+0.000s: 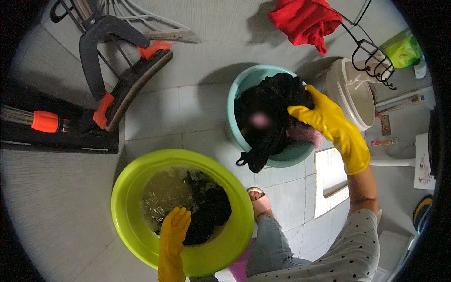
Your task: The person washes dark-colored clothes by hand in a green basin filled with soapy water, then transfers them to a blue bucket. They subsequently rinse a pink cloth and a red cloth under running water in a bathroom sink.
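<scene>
My left hand (174,229), in a yellow rubber glove, is over the lime green basin (127,188), fingers stretched out and holding nothing I can see. In the basin lies cloudy, sudsy water (164,192) with a black garment (211,211) soaking beside the hand. My right hand (317,110), also in a yellow rubber glove, is closed on a black garment (277,98) at the right side of the pale blue tub (231,108). That dark cloth fills most of the tub, and one end hangs over its near rim. A pink cloth (305,134) shows below the right hand.
A cream bucket (347,94) stands right of the tub. Above it hang a red cloth (307,23) and a black wire rack (373,61). A mop head (136,89) leans at the left wall. A white squat toilet (330,178) lies at right, near my sandalled foot (260,202).
</scene>
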### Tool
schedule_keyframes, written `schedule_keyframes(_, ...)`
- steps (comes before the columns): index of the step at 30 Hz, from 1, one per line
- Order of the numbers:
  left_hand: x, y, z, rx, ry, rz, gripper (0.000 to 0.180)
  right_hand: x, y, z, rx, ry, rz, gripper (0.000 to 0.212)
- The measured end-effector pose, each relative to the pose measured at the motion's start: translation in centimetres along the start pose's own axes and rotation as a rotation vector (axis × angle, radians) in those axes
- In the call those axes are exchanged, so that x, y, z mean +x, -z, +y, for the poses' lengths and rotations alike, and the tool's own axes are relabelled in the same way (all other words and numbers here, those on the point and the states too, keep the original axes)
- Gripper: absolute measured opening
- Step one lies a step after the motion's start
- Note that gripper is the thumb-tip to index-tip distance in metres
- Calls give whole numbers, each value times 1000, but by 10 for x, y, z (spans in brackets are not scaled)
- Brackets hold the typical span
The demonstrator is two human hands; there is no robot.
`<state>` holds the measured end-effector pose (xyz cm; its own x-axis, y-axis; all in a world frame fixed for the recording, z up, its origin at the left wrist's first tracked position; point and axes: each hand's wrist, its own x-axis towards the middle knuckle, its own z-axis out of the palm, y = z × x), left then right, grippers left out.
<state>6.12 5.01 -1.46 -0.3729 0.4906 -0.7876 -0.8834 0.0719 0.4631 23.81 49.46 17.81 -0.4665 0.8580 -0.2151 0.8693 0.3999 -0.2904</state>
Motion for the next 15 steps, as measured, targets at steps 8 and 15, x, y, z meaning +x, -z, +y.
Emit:
schedule_keyframes(8,-7,9,-1,75,69,74,47,88,-115,72,-433,198,296,76)
schedule_keyframes(15,-2,23,-14,73,11,-20,45,81,-127,77,-375,277,191,58)
